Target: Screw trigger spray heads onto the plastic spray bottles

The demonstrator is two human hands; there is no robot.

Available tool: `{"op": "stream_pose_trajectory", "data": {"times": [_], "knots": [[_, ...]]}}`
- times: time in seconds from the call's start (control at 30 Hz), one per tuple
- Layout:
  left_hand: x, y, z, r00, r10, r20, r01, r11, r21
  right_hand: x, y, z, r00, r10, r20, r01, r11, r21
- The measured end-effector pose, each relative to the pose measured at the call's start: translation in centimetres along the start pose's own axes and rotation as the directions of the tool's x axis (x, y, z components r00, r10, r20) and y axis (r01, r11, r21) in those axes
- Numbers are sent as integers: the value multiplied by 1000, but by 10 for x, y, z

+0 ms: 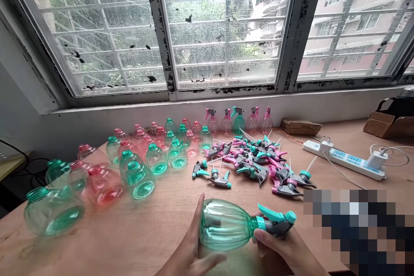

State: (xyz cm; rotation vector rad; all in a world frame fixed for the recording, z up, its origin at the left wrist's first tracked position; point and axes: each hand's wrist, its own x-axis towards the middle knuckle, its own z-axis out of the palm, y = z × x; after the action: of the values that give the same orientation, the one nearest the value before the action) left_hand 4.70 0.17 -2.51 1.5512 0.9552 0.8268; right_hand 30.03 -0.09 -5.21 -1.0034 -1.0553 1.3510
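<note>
A green spray bottle (224, 224) lies on its side between my hands, its teal and grey trigger head (276, 220) pointing right. My left hand (197, 246) cups the bottle's base, thumb below and fingers behind it. At the neck, my right hand (274, 241) has its thumb and fingers closed round the collar of the trigger head. Just beyond the bottle lies a heap of loose pink, teal and grey trigger heads (255, 159). Green bottles (140, 181) and pink bottles (103, 185) without heads stand in rows at the left.
Several bottles with trigger heads (238, 120) stand along the wall under the window. A white power strip (344, 159) with plugs and cables lies at the right. Behind it are a brown wrapped package (300, 127) and a cardboard box (388, 124). The lower right corner is pixelated.
</note>
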Motion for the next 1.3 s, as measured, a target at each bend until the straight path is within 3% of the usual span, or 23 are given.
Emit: {"op": "stream_pose_trajectory", "data": {"times": [0.17, 0.47, 0.7, 0.97, 1.17, 1.3], "knots": [[-3, -3, -2, 1000, 12, 18, -10, 997, -72, 1, 3, 0, 1000, -4, -8, 4, 1000, -18], [2, -10, -2, 996, 93, 13, -93, 996, 16, 3, 2, -1, 1000, -17, 7, 17, 998, 54], [-4, -8, -3, 999, 27, 17, -26, 998, -63, 3, 6, -1, 1000, -23, 21, 22, 999, 45], [0, -4, -2, 997, 75, 0, -75, 995, 66, 5, 7, -4, 998, -31, 47, 29, 999, 31], [-3, -9, -3, 999, 41, 14, -41, 999, -36, 4, 7, -1, 999, -15, 31, 13, 998, 66], [-1, -8, -2, 998, 59, 0, -59, 998, -21, 5, 9, -2, 999, -33, 39, 29, 996, 86]]}}
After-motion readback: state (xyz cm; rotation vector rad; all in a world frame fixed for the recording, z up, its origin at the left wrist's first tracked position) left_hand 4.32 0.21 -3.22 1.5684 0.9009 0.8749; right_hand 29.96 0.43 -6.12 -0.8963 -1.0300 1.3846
